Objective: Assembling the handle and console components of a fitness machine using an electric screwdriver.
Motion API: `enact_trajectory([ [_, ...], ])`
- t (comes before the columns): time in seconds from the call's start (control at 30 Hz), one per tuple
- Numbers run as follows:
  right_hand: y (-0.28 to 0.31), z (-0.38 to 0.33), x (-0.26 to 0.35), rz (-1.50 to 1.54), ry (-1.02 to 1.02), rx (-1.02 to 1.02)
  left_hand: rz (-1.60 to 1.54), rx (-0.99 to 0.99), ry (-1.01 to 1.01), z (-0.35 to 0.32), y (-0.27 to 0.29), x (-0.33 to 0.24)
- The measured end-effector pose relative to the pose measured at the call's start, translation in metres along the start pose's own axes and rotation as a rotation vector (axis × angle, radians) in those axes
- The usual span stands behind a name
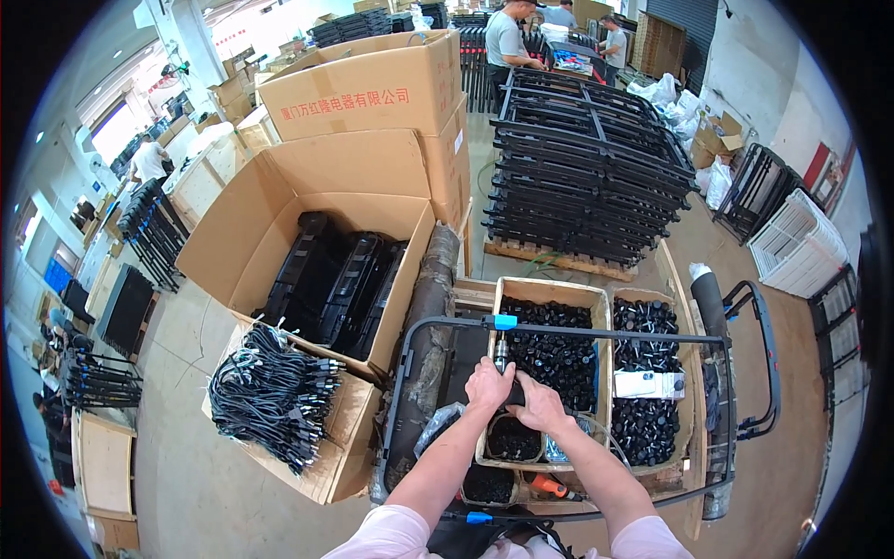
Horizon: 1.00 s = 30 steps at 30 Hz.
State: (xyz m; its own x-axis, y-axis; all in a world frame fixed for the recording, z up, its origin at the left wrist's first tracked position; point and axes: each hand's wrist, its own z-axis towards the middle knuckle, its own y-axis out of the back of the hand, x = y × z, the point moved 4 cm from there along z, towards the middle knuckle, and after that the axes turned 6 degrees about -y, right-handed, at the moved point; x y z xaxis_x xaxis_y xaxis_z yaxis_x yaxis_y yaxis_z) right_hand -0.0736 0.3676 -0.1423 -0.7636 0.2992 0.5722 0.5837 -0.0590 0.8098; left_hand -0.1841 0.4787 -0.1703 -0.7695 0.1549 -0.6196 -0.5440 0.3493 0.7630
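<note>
Both my hands are closed around a power screwdriver, its metal nose pointing away from me. My left hand grips its front part, and my right hand wraps the dark body behind. The tool's tip is close to a blue clip on the far bar of a black tubular frame; whether it touches, I cannot tell. This frame lies across the workbench over wooden bins, with another blue clip on its near bar. Beneath are a bin of black knobs and one of black-headed bolts.
An orange-and-black tool lies near me, beside small tubs of dark screws. A white carton rests on the bolts. To the left are bundled black cables and an open cardboard box. Stacked black frames stand ahead; people work beyond.
</note>
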Motion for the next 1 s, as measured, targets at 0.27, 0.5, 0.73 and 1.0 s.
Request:
enact_trajectory([
  [0.27,-0.004,-0.011,0.009,-0.068,0.126,-0.025,0.013,0.034,-0.017,-0.005,-0.006,0.004],
  [0.5,-0.011,-0.017,0.013,-0.119,0.083,0.025,-0.008,0.057,-0.009,-0.01,0.0,0.011],
  [0.73,-0.004,-0.021,0.027,-0.177,0.075,0.027,-0.047,0.059,-0.021,-0.013,0.005,0.012],
  [1.0,-0.014,-0.039,0.019,-0.179,0.058,0.002,-0.064,0.106,-0.058,-0.03,0.007,0.014],
])
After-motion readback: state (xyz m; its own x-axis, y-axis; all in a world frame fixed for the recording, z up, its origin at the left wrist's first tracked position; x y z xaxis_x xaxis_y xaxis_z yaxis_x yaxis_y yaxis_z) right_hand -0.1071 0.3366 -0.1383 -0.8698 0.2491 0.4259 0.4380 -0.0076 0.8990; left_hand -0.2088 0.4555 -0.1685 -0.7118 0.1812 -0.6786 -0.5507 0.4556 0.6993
